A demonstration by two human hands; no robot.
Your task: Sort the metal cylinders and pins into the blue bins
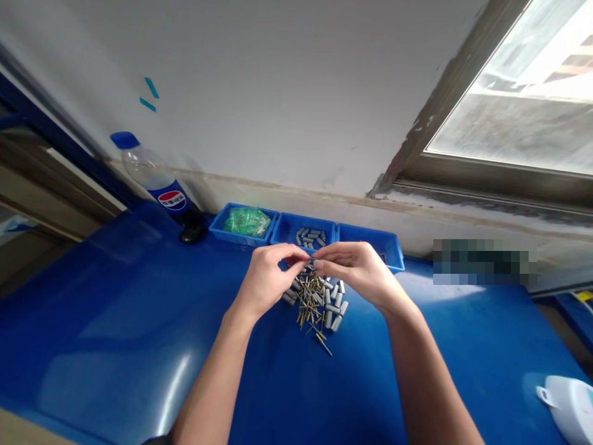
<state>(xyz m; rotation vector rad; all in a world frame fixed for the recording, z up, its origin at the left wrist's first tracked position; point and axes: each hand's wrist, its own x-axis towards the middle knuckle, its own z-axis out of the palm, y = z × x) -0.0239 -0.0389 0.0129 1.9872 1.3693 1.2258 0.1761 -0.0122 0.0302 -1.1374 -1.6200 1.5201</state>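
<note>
Left hand and right hand are pinching a small dark part between them, fingertips nearly meeting; exact kind too small to tell. Part is sitting just above the pins, which are lying at 6 o'clock from the fingertips on the bench. Grey blocks are flanking the pins at 3 and 9 o'clock. Middle bin is standing at 12, left bin at 10. Doing it well: keeping the pinch light, both wrists steady, working low so a slipped part is landing in the pile.
</note>
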